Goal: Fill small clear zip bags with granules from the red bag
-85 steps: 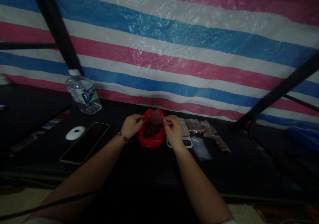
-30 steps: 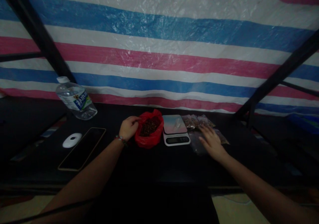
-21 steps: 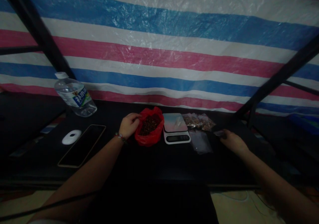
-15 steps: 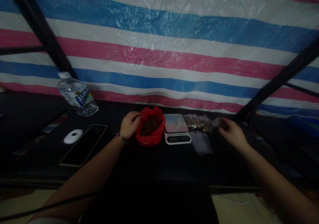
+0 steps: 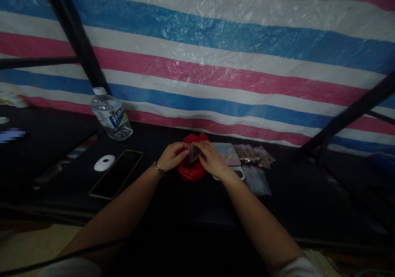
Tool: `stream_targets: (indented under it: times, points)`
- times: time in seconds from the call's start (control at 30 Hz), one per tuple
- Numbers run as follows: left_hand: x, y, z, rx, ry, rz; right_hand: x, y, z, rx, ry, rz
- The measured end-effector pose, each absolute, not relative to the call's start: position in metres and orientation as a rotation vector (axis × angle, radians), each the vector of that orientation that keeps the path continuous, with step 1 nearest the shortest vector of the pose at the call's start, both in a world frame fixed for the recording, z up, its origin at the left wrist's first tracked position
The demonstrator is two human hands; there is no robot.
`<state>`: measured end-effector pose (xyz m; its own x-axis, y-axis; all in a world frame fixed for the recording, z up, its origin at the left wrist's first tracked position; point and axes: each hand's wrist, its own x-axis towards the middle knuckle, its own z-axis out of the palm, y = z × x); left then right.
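A red plastic bag [image 5: 193, 171] with dark brown contents sits on the black table [image 5: 191, 203]. Above it both hands pinch a small clear pouch [image 5: 194, 153]. My left hand [image 5: 174, 155], with a bead bracelet at the wrist, grips the pouch's left edge. My right hand [image 5: 210, 158] grips its right side and covers part of the small white scale [image 5: 230, 157] behind it.
Filled small pouches [image 5: 255, 155] and empty clear ones [image 5: 257, 180] lie right of the scale. A dark phone [image 5: 116, 179], a white oval object [image 5: 104, 162] and a water bottle [image 5: 111, 115] stand at the left. A striped tarp [image 5: 216, 63] and black frame bars back the table.
My right hand reached out to the pouches at the right, then came back to the red bag. Both hands now hold a small clear pouch over the bag.
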<state>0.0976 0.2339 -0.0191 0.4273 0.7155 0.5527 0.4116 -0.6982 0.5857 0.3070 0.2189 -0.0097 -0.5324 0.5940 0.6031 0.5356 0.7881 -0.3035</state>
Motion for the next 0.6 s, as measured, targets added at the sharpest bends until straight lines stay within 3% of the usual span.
stream_targets:
  times: [0.33, 0.6]
  points:
    - [0.107, 0.232, -0.019, 2.359, 0.968, 1.144, 0.309, 0.203, -0.019, -0.979, -1.912, -0.007]
    - [0.110, 0.227, -0.018, 2.424, 0.841, 1.082, 0.302, 0.196, -0.029, -1.150, -2.043, 0.238]
